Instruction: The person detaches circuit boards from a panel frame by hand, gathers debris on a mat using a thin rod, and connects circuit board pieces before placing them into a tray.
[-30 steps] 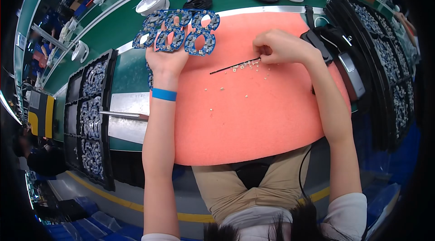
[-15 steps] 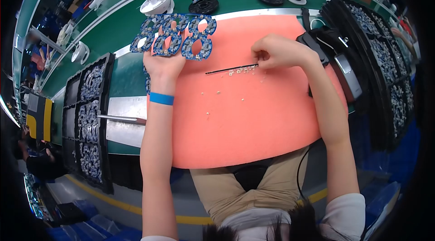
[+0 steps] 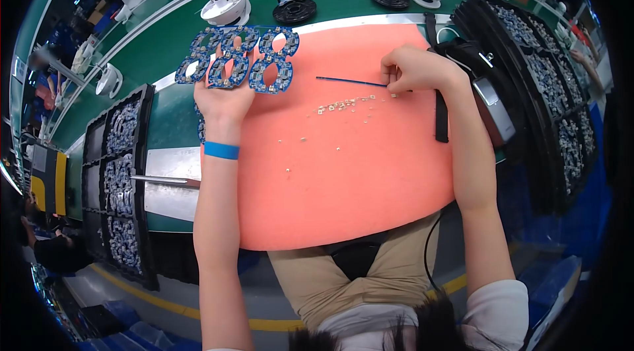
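Our right hand (image 3: 416, 72) pinches the strip (image 3: 347, 80) by one end, best held level; our left hand (image 3: 224, 101) supports boards (image 3: 255, 74), its grip hidden.

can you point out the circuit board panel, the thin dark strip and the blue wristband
Circuit board panel (image 3: 242, 69): head view, lower middle section
Thin dark strip (image 3: 351, 81): head view, about midway along it
Blue wristband (image 3: 221, 150): head view, middle of its visible face

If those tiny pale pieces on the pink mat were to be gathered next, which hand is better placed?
Probably the right hand: it is nearer the tiny pale pieces and holds just a thin strip, while the left hand supports the blue circuit boards.
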